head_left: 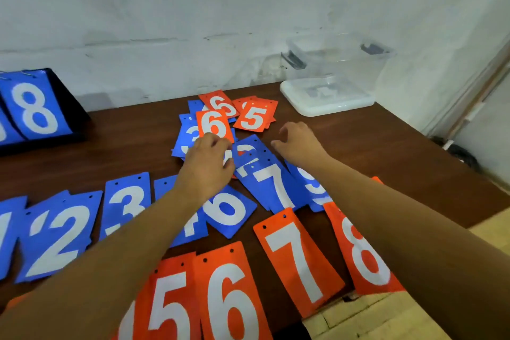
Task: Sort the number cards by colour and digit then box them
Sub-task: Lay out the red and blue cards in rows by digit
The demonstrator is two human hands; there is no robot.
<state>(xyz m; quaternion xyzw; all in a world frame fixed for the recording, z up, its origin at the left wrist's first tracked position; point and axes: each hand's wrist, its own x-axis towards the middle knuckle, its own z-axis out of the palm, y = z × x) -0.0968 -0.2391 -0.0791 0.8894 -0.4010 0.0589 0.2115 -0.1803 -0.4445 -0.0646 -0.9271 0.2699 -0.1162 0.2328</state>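
A loose heap of blue and orange number cards [249, 117] lies mid-table. My left hand [207, 165] pinches the lower edge of an orange 6 card [214, 124] that tilts up from the heap. My right hand [299, 143] hovers over blue cards beside it, fingers loosely curled, holding nothing. Nearer me, blue cards 2 [59, 234], 3 [127, 201], 6 [227, 210], 7 [276, 185] lie in a row. Orange cards 5 [168, 301], 6 [229, 298], 7 [298, 259], 8 [361, 254] lie along the front edge. A clear plastic box [339, 63] stands at the back right on its white lid [325, 107].
A black flip scoreboard stand [36, 110] showing a blue 8 stands at the far left. The dark wooden table [386, 152] ends at the right, with a white wall behind. A pale wooden surface [386, 317] lies at the lower right.
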